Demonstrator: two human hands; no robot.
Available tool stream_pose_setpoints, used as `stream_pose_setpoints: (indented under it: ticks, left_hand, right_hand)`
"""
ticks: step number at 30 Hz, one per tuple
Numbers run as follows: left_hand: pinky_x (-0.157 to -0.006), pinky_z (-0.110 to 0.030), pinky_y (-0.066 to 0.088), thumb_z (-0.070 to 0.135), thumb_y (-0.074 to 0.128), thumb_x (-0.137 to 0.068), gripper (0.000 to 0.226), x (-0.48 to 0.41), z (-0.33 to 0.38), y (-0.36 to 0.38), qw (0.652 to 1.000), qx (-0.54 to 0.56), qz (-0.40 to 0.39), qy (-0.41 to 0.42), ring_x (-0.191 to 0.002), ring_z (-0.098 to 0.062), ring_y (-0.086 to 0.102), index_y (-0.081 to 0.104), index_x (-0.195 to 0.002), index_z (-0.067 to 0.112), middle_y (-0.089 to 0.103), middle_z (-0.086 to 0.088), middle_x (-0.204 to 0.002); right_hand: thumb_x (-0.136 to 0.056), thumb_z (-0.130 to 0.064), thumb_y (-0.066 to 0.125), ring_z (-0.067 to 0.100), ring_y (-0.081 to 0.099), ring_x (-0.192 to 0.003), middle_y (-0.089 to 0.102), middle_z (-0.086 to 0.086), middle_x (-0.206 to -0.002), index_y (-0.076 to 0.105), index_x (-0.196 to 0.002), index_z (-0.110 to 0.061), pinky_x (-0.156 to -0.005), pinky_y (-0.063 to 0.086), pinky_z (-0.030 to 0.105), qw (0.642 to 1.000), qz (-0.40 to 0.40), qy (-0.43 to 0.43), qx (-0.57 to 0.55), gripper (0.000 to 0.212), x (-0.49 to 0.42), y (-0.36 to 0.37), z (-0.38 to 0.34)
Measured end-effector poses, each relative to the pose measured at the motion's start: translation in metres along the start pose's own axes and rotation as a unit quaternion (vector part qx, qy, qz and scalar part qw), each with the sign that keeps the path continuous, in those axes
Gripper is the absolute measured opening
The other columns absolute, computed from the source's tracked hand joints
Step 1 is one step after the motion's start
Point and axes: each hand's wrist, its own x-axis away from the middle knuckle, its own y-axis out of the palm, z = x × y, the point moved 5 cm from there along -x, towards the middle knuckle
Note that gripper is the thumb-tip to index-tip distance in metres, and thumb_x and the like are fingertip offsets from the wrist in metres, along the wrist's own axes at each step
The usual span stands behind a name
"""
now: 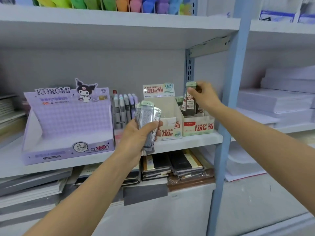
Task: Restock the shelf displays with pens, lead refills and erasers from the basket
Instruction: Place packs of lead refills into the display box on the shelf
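My left hand (136, 133) grips a fanned bunch of lead refill cases (148, 116), clear with green caps, in front of the middle shelf. My right hand (202, 94) pinches one lead refill case (188, 101) by its top, upright above the 0.7 display box (198, 127). Several more cases stand in that box. Beside it on the left, the 0.5 display box (168, 116) shows an empty-looking inside. The basket is out of view.
A purple Kuromi display box (68, 126) stands at the left of the shelf (187, 142), with a row of pens (124, 108) behind it. Notebooks (172, 164) lie stacked on the shelf below. A blue upright post (226, 116) borders the bay on the right.
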Motion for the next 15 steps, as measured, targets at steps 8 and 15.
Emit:
stream_pose_setpoints:
  ticks: [8, 15]
  left_hand:
    - [-0.061, -0.03, 0.059, 0.014, 0.069, -0.086, 0.026, -0.004, -0.005, -0.001, 1.0, 0.009, -0.007, -0.01, -0.069, -0.011, 0.069, 0.061, -0.111, 0.015, 0.077, -0.002, -0.091]
    - [-0.059, -0.024, 0.057, 0.028, 0.084, -0.056, 0.062, 0.0, -0.005, 0.003, 1.0, 0.024, -0.013, -0.009, -0.071, -0.013, 0.069, 0.063, -0.112, 0.011, 0.076, -0.008, -0.093]
  right_hand:
    - [-0.098, -0.024, 0.054, 0.022, 0.069, -0.089, 0.07, 0.011, -0.104, 0.062, -0.114, -0.01, -0.081, 0.058, 0.034, 0.998, -0.033, 0.023, -0.056, 0.022, -0.009, 0.007, 0.012]
    - [-0.092, -0.013, 0.062, 0.016, 0.061, -0.099, 0.064, 0.002, -0.106, 0.062, -0.113, -0.019, -0.082, 0.055, 0.029, 0.997, -0.073, -0.027, -0.027, 0.022, 0.001, 0.009, 0.016]
